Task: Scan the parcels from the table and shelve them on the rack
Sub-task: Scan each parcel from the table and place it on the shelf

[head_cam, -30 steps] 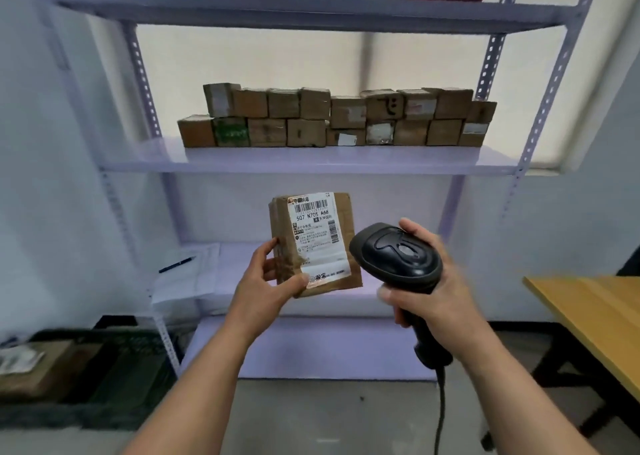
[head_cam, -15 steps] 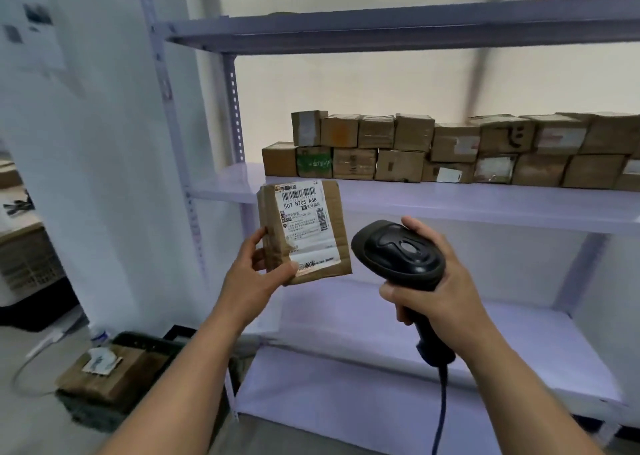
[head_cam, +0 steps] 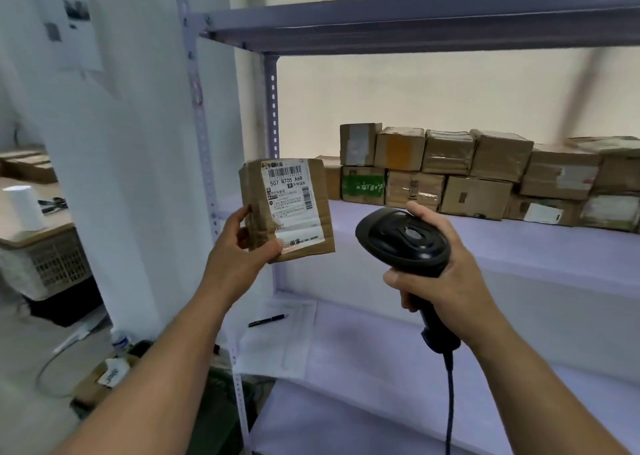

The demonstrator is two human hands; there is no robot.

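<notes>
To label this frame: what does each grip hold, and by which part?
The left grip holds the brown parcel by its lower left corner, thumb on the label face. The right grip holds the black scanner by its handle.

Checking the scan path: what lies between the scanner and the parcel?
Nothing; the head view shows a bare gap between scanner and parcel.

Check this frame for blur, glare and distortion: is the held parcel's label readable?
Head view: the held parcel is sharp and its label reads 507 N705 A68. In the same view, wide-angle distortion leans the rack upright, the stacked parcels go soft at the right edge, and the scanner shows no strong glare.
</notes>
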